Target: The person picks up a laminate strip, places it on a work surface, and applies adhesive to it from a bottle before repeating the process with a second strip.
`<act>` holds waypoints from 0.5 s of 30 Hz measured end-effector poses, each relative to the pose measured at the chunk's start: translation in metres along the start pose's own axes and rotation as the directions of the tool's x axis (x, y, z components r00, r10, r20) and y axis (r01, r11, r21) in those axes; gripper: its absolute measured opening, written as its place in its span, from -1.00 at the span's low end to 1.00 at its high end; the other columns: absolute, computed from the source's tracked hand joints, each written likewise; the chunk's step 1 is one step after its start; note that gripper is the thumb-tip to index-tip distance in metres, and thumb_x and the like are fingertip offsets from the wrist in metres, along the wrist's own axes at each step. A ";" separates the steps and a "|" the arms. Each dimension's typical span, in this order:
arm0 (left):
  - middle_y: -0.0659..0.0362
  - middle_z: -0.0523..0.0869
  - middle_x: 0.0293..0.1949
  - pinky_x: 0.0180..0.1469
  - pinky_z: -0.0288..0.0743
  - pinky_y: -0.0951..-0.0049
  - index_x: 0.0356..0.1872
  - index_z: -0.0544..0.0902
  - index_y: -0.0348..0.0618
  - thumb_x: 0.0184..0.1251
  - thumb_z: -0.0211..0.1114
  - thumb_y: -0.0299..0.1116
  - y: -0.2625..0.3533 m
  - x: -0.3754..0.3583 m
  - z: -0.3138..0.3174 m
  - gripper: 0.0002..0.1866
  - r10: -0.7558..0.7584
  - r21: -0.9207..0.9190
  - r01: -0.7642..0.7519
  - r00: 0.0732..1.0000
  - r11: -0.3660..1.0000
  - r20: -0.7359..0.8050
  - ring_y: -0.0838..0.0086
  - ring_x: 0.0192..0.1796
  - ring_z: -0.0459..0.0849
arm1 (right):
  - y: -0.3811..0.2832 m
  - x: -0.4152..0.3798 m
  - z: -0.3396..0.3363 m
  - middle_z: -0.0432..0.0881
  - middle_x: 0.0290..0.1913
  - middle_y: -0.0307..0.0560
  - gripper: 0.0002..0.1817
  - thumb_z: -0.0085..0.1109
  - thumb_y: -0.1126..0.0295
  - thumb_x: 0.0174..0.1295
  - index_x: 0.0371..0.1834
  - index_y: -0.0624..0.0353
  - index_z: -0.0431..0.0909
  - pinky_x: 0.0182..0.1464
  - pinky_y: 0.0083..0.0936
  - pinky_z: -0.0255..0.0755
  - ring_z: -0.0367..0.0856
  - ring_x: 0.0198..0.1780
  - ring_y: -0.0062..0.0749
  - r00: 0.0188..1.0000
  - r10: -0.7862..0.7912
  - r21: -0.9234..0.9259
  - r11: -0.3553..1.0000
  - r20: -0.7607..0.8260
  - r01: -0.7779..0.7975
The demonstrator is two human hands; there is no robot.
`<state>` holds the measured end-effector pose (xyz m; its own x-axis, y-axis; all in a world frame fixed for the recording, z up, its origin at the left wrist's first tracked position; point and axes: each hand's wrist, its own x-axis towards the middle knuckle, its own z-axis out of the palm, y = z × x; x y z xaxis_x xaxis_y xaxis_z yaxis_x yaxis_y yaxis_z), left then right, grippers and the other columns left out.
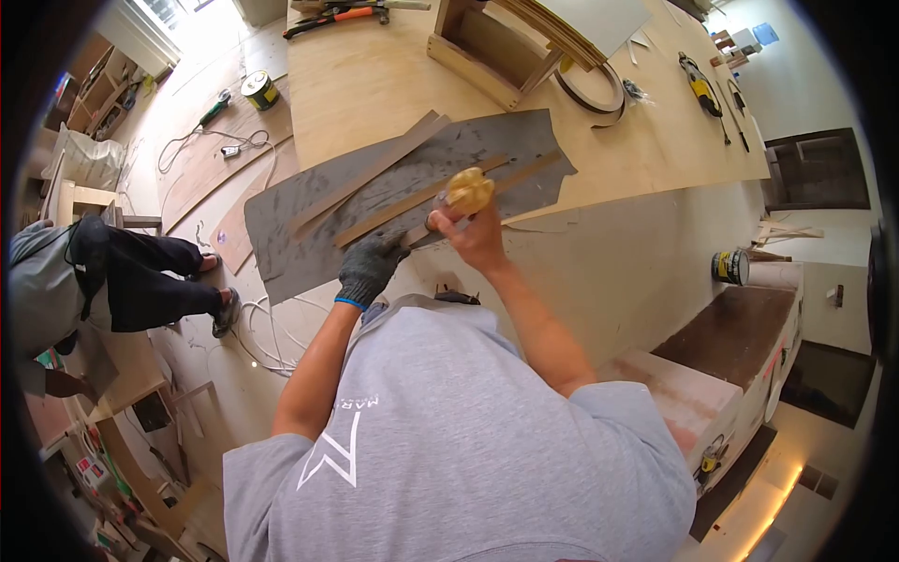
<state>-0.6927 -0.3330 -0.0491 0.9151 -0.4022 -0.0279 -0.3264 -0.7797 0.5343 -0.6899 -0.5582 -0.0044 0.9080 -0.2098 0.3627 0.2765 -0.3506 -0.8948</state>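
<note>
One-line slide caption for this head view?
Gloved left hand steadies a thin wood strip on a dark sheet while the bare right hand presses a yellow pad onto it.

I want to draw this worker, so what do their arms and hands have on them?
The left hand wears a dark grey knit glove with a blue band at the wrist. The right hand is bare, with no glove. Both arms are bare below the short sleeves of a grey T-shirt, which has a white angular mark and small lettering on it.
</note>
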 end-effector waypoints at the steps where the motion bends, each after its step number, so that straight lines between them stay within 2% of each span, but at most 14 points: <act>1: 0.01 0.75 -0.13 -0.06 0.61 0.10 0.09 0.74 0.11 0.27 0.39 0.02 0.000 0.000 0.000 -0.57 0.005 -0.003 -0.005 1.000 1.000 -0.003 0.06 -0.07 0.73 | -0.012 0.000 0.003 0.68 -0.27 -0.19 -0.52 0.50 0.37 0.17 0.08 0.19 0.46 -0.12 -0.46 0.54 0.67 -0.22 -0.51 0.999 -0.051 -0.013 0.999 0.000 0.051; 4: 0.02 0.76 -0.13 -0.06 0.61 0.11 0.10 0.74 0.09 0.26 0.39 0.02 0.006 -0.003 -0.006 -0.56 -0.042 -0.045 0.042 0.999 0.998 -0.009 0.06 -0.06 0.73 | 0.027 0.013 -0.023 0.67 -0.27 -0.20 -0.60 0.48 0.35 0.20 -0.01 0.18 0.49 -0.12 -0.44 0.54 0.66 -0.23 -0.48 0.992 0.130 -0.019 0.991 -0.008 -0.130; 5: 0.03 0.77 -0.13 -0.05 0.61 0.11 0.11 0.74 0.09 0.26 0.39 0.02 0.008 -0.004 -0.009 -0.55 -0.065 -0.066 0.064 0.998 0.996 -0.012 0.05 -0.06 0.73 | 0.029 0.017 -0.031 0.66 -0.29 -0.22 -0.67 0.47 0.35 0.21 -0.10 0.18 0.51 -0.11 -0.43 0.54 0.65 -0.24 -0.46 0.977 0.212 0.035 0.977 -0.036 -0.210; 8: 0.00 0.78 -0.17 -0.04 0.62 0.12 0.04 0.78 0.08 0.20 0.44 0.00 0.006 -0.002 -0.004 -0.58 -0.058 -0.085 0.054 0.998 0.995 -0.036 0.04 -0.09 0.73 | 0.037 0.012 -0.021 0.64 -0.32 -0.23 -0.67 0.47 0.37 0.20 -0.11 0.18 0.50 -0.13 -0.44 0.54 0.64 -0.27 -0.45 0.986 0.164 0.002 0.987 -0.011 -0.164; 9: 0.00 0.78 -0.18 -0.05 0.61 0.12 0.04 0.78 0.08 0.20 0.44 0.00 0.004 -0.002 -0.001 -0.58 -0.046 -0.083 0.043 0.998 0.996 -0.042 0.04 -0.09 0.73 | 0.025 0.006 -0.008 0.62 -0.34 -0.25 -0.60 0.48 0.37 0.19 -0.02 0.19 0.47 -0.14 -0.44 0.54 0.63 -0.30 -0.45 0.993 0.096 0.036 0.994 0.072 -0.099; 12: 0.01 0.78 -0.19 -0.06 0.61 0.11 0.03 0.78 0.08 0.20 0.45 0.00 0.000 0.001 0.001 -0.58 0.004 -0.070 -0.009 0.998 0.998 -0.068 0.04 -0.10 0.73 | -0.032 -0.008 0.025 0.63 -0.33 -0.24 -0.59 0.49 0.39 0.17 -0.01 0.21 0.47 -0.17 -0.45 0.54 0.64 -0.31 -0.44 0.994 -0.105 -0.010 0.994 -0.032 0.105; 13: 0.02 0.77 -0.20 -0.07 0.61 0.11 0.03 0.78 0.08 0.20 0.44 0.00 0.001 0.000 0.000 -0.58 0.019 -0.064 -0.024 0.996 0.998 -0.083 0.04 -0.11 0.73 | -0.035 -0.006 0.019 0.66 -0.33 -0.19 -0.61 0.48 0.41 0.18 -0.03 0.23 0.48 -0.19 -0.46 0.56 0.67 -0.32 -0.41 0.999 -0.010 0.028 1.000 0.033 0.009; 15: 0.03 0.77 -0.19 -0.07 0.61 0.11 0.03 0.78 0.07 0.20 0.45 0.00 0.002 -0.003 -0.001 -0.58 0.013 -0.042 -0.017 0.997 0.999 -0.079 0.04 -0.11 0.73 | 0.000 0.008 -0.006 0.67 -0.32 -0.18 -0.61 0.47 0.41 0.18 -0.02 0.23 0.47 -0.21 -0.47 0.56 0.69 -0.33 -0.41 0.990 0.124 0.047 0.991 0.059 -0.127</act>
<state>-0.6956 -0.3331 -0.0472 0.9266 -0.3733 0.0465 -0.3316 -0.7520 0.5697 -0.6847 -0.5653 -0.0001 0.9523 -0.1975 0.2327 0.1733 -0.2777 -0.9449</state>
